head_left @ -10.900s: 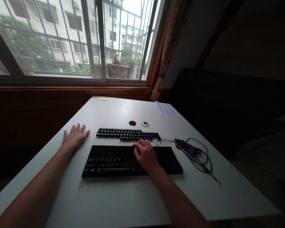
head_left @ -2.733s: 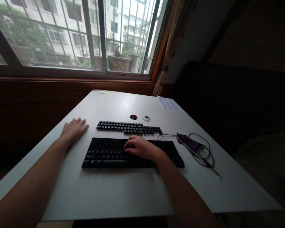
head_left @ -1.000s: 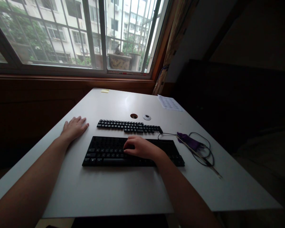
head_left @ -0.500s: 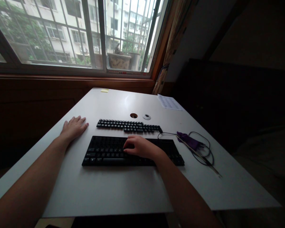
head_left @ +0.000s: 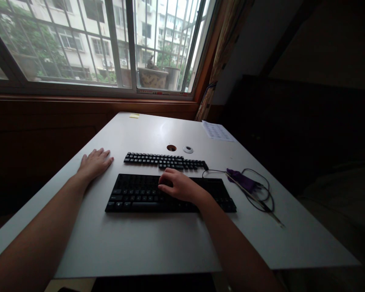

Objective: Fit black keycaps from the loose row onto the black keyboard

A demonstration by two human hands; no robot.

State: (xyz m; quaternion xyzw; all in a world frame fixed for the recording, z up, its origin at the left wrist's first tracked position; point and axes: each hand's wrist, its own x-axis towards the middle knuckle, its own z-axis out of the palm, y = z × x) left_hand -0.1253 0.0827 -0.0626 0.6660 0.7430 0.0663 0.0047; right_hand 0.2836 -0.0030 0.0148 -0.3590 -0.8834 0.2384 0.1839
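Note:
A black keyboard (head_left: 146, 205) lies on the white table (head_left: 134, 247). Keycaps show on its front left rows, while its rear part looks dark and flat. Behind it, loose black keycaps (head_left: 153, 159) stand in rows. My right hand (head_left: 181, 184) is over the middle of the keyboard, thumb and fingers curled toward each other in a pinch; whatever is between the fingertips is too dark to make out. Flat on the table left of the keycaps rests my left hand (head_left: 94, 163), fingers spread and holding nothing.
On the right lie a purple cloth-like thing (head_left: 241, 180), a coiled black cable (head_left: 272, 198) and a thin stick (head_left: 269, 214). Farther back are a round table hole (head_left: 171, 148), a white ring cover (head_left: 187, 149), a printed sheet (head_left: 217, 132) and a yellow note (head_left: 134, 116).
My right hand has risen slightly and shifted away from me, toward the rows of loose keycaps. My left hand stays where it was.

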